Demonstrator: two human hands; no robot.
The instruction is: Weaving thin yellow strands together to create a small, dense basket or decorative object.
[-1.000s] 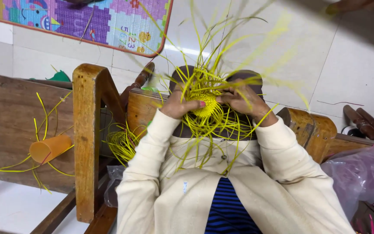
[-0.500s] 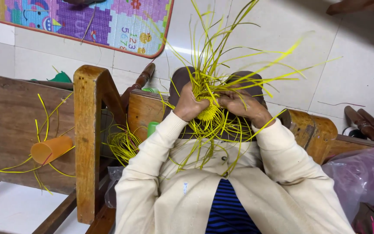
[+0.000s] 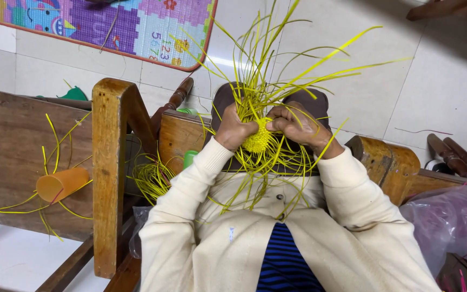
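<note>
Two hands, both engaged at the centre of the head view, above the lap of a person in a cream cardigan (image 3: 255, 238) over a blue-striped top (image 3: 285, 265).

Item 1: left hand (image 3: 235, 130). Fingers curled shut around the left side of a small yellow woven piece (image 3: 257, 141), thumb side pressed against it.

Item 2: right hand (image 3: 301, 125). Fingers bent and closed on the right side of the same woven piece, pinching some of the strands close to it.

Item 3: yellow woven piece. Rounded, tightly plaited, held between the two hands and touching both. Long loose yellow strands (image 3: 277, 59) fan out of it upward and to the right over the floor; shorter ones hang down over the cardigan.

Item 4: wooden chair frame (image 3: 109, 162), upright post left of the person's left sleeve, with a wide plank beside it.

Item 5: orange plastic cup (image 3: 62, 184), lying on its side against the plank, well apart from the hands, with a few yellow strands around it.

Item 6: coil of yellow strands (image 3: 152, 181), just right of the chair post, near the left elbow.

Item 7: coloured play mat (image 3: 98, 24), top left on the white tiled floor (image 3: 406, 92).

Item 8: pink-purple plastic bag (image 3: 449, 221), lower right, beside the right sleeve.
</note>
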